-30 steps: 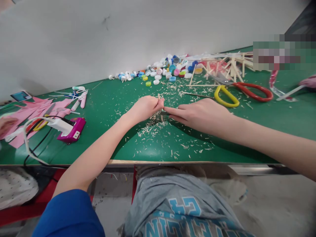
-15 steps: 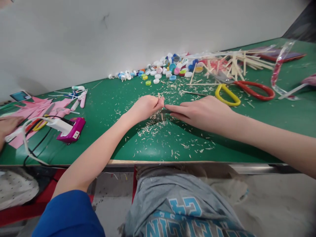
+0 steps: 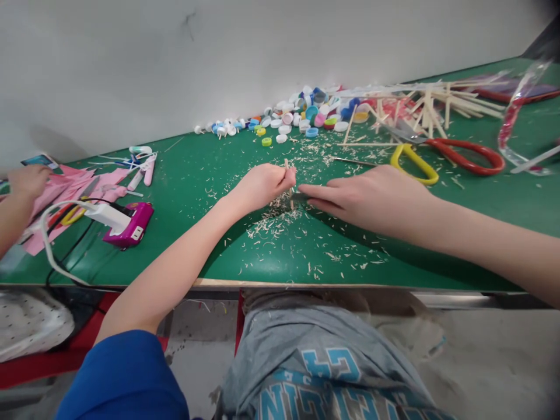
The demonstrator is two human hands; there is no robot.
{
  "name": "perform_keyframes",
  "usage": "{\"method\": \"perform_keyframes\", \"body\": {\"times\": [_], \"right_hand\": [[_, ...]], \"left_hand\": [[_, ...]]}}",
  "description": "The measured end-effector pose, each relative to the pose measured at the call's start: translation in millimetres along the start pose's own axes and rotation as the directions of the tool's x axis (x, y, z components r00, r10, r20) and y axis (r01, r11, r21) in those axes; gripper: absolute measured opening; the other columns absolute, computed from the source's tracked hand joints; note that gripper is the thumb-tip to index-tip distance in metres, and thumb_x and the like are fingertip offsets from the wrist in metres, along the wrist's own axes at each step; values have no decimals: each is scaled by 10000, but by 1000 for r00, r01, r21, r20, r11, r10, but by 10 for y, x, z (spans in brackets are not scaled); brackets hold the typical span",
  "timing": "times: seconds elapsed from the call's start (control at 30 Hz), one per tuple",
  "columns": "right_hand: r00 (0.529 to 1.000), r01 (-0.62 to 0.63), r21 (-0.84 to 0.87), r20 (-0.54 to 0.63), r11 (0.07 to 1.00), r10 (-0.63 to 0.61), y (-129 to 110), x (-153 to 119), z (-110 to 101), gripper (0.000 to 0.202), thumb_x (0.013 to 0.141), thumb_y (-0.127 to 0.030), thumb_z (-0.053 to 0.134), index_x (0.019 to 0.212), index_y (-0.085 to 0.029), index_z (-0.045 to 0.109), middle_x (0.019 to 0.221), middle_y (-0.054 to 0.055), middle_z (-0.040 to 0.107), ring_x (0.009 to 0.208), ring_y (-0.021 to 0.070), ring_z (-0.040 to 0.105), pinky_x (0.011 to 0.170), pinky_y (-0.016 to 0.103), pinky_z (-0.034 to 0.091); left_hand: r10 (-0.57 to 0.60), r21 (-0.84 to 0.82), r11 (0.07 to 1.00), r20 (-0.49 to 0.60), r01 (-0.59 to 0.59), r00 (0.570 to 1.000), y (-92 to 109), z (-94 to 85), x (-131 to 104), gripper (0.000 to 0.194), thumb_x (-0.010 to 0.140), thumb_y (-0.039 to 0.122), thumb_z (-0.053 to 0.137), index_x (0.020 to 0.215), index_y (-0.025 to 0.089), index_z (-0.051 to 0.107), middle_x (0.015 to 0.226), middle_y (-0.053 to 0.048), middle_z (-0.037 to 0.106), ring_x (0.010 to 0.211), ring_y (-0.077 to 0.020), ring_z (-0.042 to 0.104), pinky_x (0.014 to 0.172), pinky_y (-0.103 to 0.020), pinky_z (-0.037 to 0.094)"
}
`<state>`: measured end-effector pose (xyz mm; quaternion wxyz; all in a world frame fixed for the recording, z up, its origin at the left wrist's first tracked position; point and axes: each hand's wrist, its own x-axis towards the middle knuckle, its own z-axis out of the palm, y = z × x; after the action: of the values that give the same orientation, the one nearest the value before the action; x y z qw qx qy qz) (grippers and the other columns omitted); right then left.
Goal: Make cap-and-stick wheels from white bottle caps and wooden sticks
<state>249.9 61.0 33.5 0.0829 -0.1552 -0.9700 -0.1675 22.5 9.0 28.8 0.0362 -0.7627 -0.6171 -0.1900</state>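
Observation:
My left hand is closed around a thin wooden stick, which stands roughly upright with its lower end near the table. In my right hand is a knife whose dark blade meets the stick just below my left fingers; its handle is hidden in my palm. My right index finger stretches along toward the stick. Pale wood shavings lie heaped under and around both hands. A slim metal tool rests on the table behind my right hand.
Scissors with yellow and red handles lie beyond my right hand, by a pile of wooden sticks. Bottle caps line the wall. Leftward are a purple power adapter, cables, pink sheets and another person's hand.
The view has shifted slightly. My hands keep the same hold on the stick and knife. At the far left, the other person's hand has moved away from me, toward the phone-like object.

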Motion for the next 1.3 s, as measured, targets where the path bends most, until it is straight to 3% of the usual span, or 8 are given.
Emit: {"method": "perform_keyframes", "body": {"times": [0.1,0.2,0.57,0.73,0.83,1.3], "right_hand": [[999,27,14,20,1000,-27,-9,5,-6,528,1076,-465,209,1378,-320,617,776,26,682,496,113,362,598,321,132],[1000,-26,0,-12,1000,26,-12,15,1,547,1075,-492,193,1366,-330,627,785,28,680,510,121,368,598,322,138],[993,15,-31,114,999,-11,-64,0,-103,559,1078,-454,158,1435,-322,569,774,25,650,505,124,346,582,313,113],[999,-33,-76,23,997,35,-56,-3,-136,553,1081,-436,157,1453,-322,549,698,18,577,507,111,324,588,310,109],[1000,-2,-97,29,995,4,-61,-11,-136,545,1079,-383,167,1462,-301,545,692,21,575,498,108,312,587,313,113],[999,-8,-66,41,998,11,-27,12,-47,520,1096,-435,191,1412,-302,581,739,9,636,509,108,366,568,306,100]], "left_hand": [[-8,2,1000,4,8,1000,10,-6,0,537,1045,334,301,559,217,498,556,-36,511,557,-156,487,639,-364,381],[-7,3,1000,-1,7,1000,22,-17,0,526,1041,323,304,553,219,472,552,-33,502,546,-151,465,632,-361,369],[99,88,992,-77,-92,992,-4,12,22,492,1017,294,322,533,232,386,525,-33,513,565,-152,490,677,-351,414],[68,67,996,-62,-64,996,5,1,16,479,1010,296,318,537,239,360,526,-21,473,554,-151,464,661,-353,388],[46,46,998,-45,-44,998,20,-8,12,475,1012,297,315,540,244,319,525,-12,440,551,-148,444,662,-354,372],[53,67,996,-11,-52,999,37,-33,10,499,1033,291,321,540,232,370,561,-28,545,609,-149,520,700,-334,419]]}}
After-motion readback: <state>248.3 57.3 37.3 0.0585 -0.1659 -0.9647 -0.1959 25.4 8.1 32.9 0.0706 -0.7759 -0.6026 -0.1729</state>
